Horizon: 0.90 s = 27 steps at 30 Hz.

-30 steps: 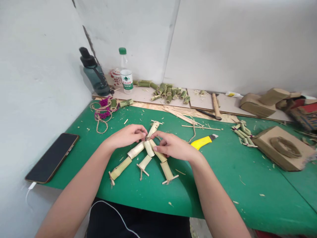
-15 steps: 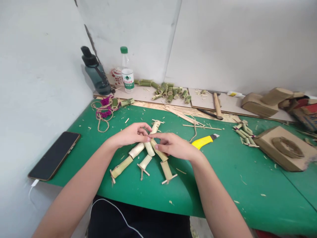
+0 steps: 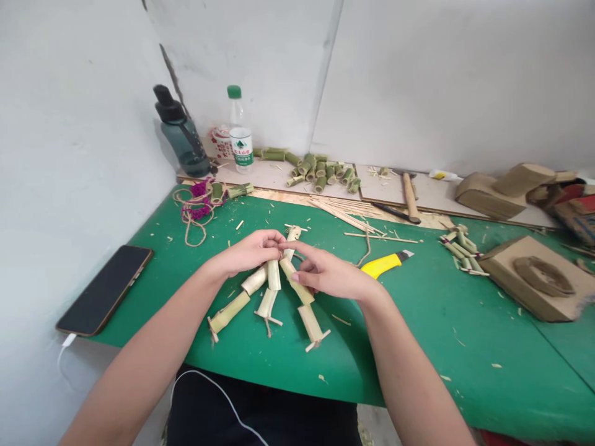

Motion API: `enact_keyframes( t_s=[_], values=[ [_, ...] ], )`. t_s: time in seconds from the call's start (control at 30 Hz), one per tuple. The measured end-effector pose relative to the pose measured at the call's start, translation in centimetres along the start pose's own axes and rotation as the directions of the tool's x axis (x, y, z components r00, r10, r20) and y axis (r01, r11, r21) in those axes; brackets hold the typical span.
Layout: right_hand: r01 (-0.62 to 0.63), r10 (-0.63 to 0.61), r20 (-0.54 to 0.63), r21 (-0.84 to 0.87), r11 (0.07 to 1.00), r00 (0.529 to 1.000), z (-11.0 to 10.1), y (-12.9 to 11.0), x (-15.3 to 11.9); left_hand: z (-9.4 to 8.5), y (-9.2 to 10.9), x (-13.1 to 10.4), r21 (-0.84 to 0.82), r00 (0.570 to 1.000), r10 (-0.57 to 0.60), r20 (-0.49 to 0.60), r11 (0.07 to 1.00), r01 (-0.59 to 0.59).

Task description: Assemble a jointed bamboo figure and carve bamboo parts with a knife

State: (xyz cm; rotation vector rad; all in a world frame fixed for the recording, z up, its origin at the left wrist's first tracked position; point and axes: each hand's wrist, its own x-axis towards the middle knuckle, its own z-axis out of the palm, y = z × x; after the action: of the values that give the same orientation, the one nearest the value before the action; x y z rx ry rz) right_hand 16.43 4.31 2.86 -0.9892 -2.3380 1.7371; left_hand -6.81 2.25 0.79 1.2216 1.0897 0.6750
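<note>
Touching one bamboo figure: two hands; one yellow knife nearby.

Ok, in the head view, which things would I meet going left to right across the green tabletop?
Smartphone → jointed bamboo figure → yellow utility knife → small bundle of bamboo pieces → cardboard block.

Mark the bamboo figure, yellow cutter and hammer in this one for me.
Bamboo figure (image 3: 274, 276): head view, on its central hanging segment.
Yellow cutter (image 3: 382, 265): head view, on its handle.
Hammer (image 3: 409, 196): head view, on its wooden handle.
</note>
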Motion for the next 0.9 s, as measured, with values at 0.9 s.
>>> enact_keyframes(
  t_s=[0.9],
  values=[
    [-0.127,0.074,-0.612,-0.043,0.991,0.787,-4.4,2.9,-1.4,-0.3,0.6,-0.6,0.175,0.998,-0.055,0.011,0.983,0.052]
  ],
)
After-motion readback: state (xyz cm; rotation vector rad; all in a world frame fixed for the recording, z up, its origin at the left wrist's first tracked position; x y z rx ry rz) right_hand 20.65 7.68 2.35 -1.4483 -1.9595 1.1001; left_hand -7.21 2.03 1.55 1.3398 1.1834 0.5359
